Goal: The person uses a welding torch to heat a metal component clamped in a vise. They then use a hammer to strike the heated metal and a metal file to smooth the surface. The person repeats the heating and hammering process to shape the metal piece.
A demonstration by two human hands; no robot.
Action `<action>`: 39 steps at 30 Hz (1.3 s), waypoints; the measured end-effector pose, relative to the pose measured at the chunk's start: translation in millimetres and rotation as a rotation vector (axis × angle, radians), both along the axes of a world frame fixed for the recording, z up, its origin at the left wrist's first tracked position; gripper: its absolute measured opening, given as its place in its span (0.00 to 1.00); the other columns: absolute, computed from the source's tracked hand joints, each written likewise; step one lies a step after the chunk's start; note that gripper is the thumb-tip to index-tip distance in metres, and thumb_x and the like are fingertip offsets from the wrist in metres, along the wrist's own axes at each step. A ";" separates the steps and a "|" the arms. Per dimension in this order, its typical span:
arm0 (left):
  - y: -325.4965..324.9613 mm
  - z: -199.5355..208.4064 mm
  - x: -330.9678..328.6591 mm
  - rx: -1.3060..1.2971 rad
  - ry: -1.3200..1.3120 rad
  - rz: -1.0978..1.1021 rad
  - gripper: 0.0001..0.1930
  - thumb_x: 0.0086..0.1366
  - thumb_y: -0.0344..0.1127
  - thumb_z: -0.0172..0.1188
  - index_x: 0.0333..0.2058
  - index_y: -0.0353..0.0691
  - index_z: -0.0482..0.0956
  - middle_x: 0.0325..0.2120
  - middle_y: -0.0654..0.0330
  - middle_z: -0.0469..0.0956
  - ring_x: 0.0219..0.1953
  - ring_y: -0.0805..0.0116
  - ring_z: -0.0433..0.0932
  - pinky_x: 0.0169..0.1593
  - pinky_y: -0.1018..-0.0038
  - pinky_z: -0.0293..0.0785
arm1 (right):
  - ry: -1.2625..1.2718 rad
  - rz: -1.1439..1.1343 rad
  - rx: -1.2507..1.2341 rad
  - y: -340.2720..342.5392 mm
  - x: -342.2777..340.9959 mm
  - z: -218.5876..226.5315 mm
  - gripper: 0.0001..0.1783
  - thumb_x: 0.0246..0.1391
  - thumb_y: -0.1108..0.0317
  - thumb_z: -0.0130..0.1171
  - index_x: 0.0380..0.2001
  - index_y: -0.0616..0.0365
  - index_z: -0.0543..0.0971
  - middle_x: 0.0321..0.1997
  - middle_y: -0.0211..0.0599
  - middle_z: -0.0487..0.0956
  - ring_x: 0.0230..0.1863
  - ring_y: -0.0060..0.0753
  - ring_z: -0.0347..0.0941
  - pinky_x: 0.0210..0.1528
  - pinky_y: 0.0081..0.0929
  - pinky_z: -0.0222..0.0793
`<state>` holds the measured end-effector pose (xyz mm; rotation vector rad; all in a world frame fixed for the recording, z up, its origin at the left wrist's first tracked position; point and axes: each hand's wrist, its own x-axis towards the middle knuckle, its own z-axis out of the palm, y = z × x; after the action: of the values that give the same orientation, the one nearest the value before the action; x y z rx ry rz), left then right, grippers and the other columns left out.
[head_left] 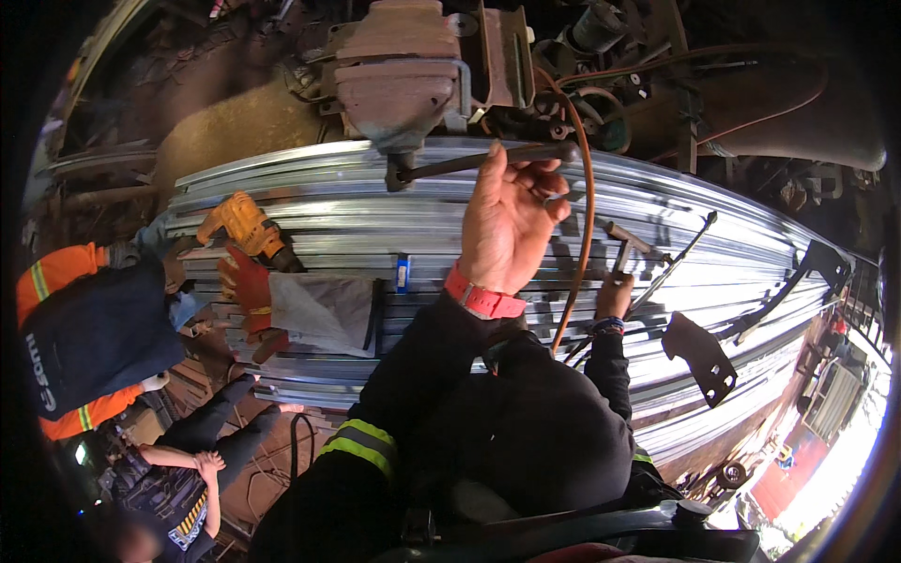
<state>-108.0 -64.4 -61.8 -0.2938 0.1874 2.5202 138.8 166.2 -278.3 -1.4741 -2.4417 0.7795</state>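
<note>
A heavy, rusty bench vise (394, 94) stands at the far side of the bench. My left hand (511, 230), palm up with a red band at its wrist, has its thumb and curled fingers on the vise handle (449, 167). The handle is a dark bar reaching right from the vise screw. My right hand (615, 296) grips a hammer (636, 242) by its handle, with the head above long shiny metal profiles (432, 225). An orange hose (587, 202) hangs between my hands. Beside my right hand lies a thin dark rod (680, 258).
Left on the profiles lie a yellow power tool (246, 228), red gloves (246, 286), a grey cloth (324, 310) and a small blue box (403, 274). Dark cut metal plates (699, 358) lie right. A person in orange (99, 328) and a seated person (178, 479) are at the left.
</note>
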 end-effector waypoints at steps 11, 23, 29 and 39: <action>-21.5 -3.7 -14.2 -0.128 -0.122 -0.057 0.15 0.69 0.48 0.55 0.36 0.41 0.75 0.26 0.67 0.70 0.29 0.71 0.65 0.32 0.74 0.62 | 0.846 -0.151 -1.340 -92.8 -82.2 219.8 0.17 0.68 0.53 0.44 0.35 0.55 0.70 0.19 0.25 0.62 0.13 0.15 0.52 0.14 0.17 0.48; -27.8 -17.2 -21.2 -0.267 0.036 -0.096 0.12 0.68 0.47 0.55 0.34 0.47 0.68 0.27 0.69 0.65 0.31 0.73 0.63 0.32 0.74 0.60 | 0.335 0.380 -0.581 -108.2 -101.8 294.9 0.13 0.66 0.61 0.49 0.36 0.62 0.69 0.17 0.29 0.67 0.15 0.19 0.59 0.16 0.24 0.55; -22.0 -28.3 -17.5 -0.141 -0.010 -0.017 0.11 0.68 0.44 0.56 0.33 0.49 0.66 0.26 0.70 0.63 0.30 0.75 0.63 0.32 0.76 0.60 | -0.151 0.893 0.062 -124.1 -163.4 412.6 0.15 0.58 0.69 0.58 0.44 0.65 0.69 0.28 0.51 0.77 0.30 0.52 0.78 0.34 0.38 0.73; -11.6 -38.9 -14.3 0.016 -0.044 0.116 0.12 0.67 0.42 0.59 0.28 0.50 0.65 0.21 0.72 0.62 0.25 0.77 0.62 0.30 0.76 0.59 | -0.292 1.104 0.488 -121.6 -191.1 403.8 0.17 0.63 0.66 0.53 0.52 0.60 0.70 0.39 0.49 0.79 0.37 0.39 0.78 0.34 0.34 0.72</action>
<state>-122.2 -76.0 -100.6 -0.3624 0.1369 2.6255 -52.3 44.6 125.5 0.0216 -3.2607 0.0176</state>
